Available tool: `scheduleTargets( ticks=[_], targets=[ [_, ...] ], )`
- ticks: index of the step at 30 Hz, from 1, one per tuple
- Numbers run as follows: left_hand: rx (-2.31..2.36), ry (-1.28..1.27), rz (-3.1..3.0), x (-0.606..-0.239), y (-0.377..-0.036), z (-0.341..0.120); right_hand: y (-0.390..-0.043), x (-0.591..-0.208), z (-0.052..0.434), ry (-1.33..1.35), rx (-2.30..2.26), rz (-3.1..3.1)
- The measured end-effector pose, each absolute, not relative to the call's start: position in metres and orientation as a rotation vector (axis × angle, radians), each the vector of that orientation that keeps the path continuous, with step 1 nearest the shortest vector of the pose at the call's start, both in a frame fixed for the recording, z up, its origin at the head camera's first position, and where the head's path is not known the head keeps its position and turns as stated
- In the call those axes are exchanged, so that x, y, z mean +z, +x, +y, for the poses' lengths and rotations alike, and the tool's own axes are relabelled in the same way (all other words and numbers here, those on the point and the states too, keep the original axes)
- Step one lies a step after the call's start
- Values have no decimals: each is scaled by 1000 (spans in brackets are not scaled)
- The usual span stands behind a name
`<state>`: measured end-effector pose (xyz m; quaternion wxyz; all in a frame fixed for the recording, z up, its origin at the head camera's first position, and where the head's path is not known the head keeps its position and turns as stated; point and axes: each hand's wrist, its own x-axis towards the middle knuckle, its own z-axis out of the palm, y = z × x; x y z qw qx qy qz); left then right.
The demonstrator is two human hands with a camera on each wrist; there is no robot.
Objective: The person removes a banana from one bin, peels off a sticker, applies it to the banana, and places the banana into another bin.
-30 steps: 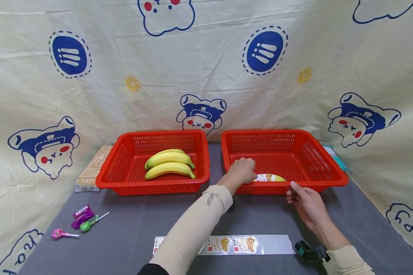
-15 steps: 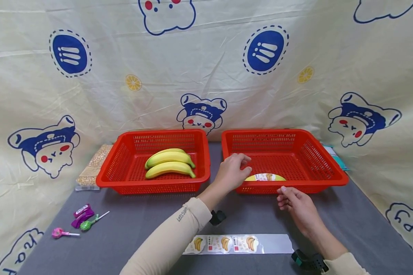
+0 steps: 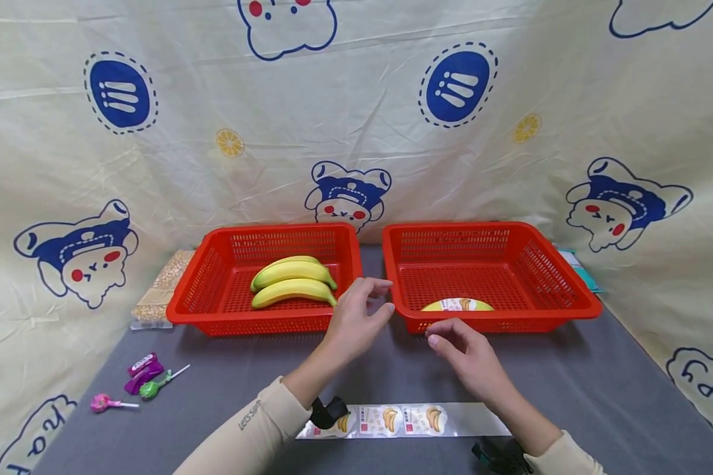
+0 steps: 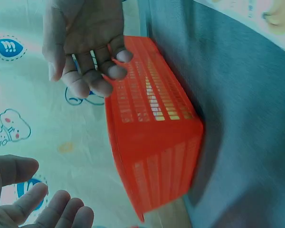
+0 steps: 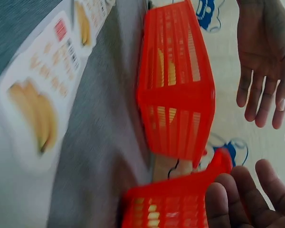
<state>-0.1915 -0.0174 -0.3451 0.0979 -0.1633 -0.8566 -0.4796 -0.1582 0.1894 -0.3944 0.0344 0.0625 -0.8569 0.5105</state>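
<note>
My left hand (image 3: 355, 322) hovers before the gap between the two red baskets, fingers loosely bent and nothing held. To its right, my right hand (image 3: 468, 356) is held just in front of the right basket (image 3: 493, 322), also holding nothing, fingers relaxed. A banana with a label (image 3: 459, 305) lies inside that basket along the front wall, its lower part hidden by the rim. Several plain bananas (image 3: 294, 290) lie in the left basket (image 3: 243, 326). Below the hands, a strip of banana stickers (image 3: 404, 421) lies on the grey cloth, partly covered by the left wrist's strap.
On the left of the cloth lie a purple-wrapped sweet (image 3: 142, 375), a green lollipop (image 3: 151, 389) and a pink lollipop (image 3: 102, 403). A bag of grains (image 3: 162, 290) stands beside the left basket. A teal packet (image 3: 583, 274) shows behind the right one. Printed fabric hangs behind.
My left hand has let go of the labelled banana, left the right basket and drawn back leftward. My right hand has left the basket's front rim and moved left.
</note>
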Motion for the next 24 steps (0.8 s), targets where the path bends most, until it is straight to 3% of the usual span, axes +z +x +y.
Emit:
scheduleTargets(
  ticks=[10, 24],
  targets=[
    [-1408, -286, -2547, -351, -189, -84, -169, -394, 143, 383, 1538, -2629],
    [-1248, -159, -2704, -355, -231, -163, -200, -392, 88, 421, 1607, -2610]
  ],
)
